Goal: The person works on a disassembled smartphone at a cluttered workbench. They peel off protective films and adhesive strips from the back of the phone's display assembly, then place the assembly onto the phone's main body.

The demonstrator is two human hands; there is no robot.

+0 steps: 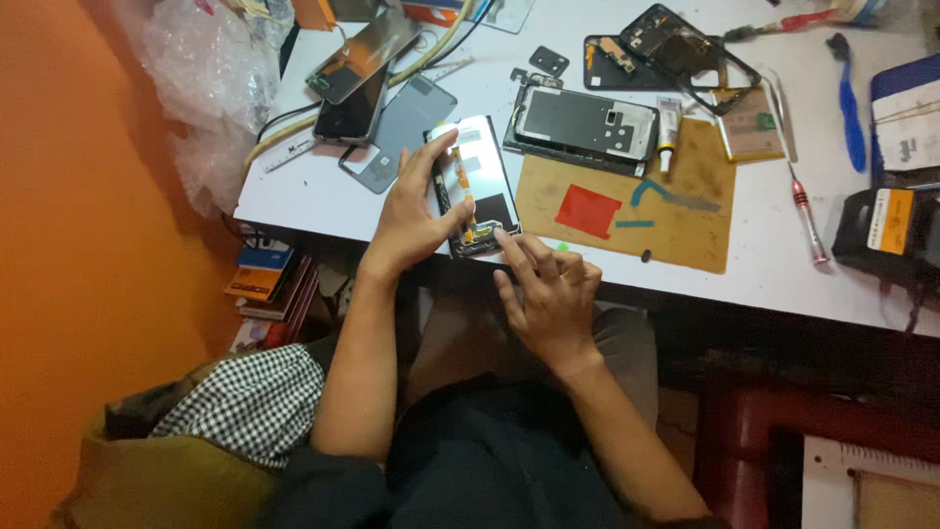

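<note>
Two hands on one opened phone at the tabletop edge. Left hand clamps its sides, thumb across, steadying it. Right hand, just below that grip, presses fingertips at its lower end, holding nothing. Mat beside.

Two hands (four phones)

Bare table at frame left gives passage; right of centre, brown mat, opened phone and screwdriver crowd it.
</note>
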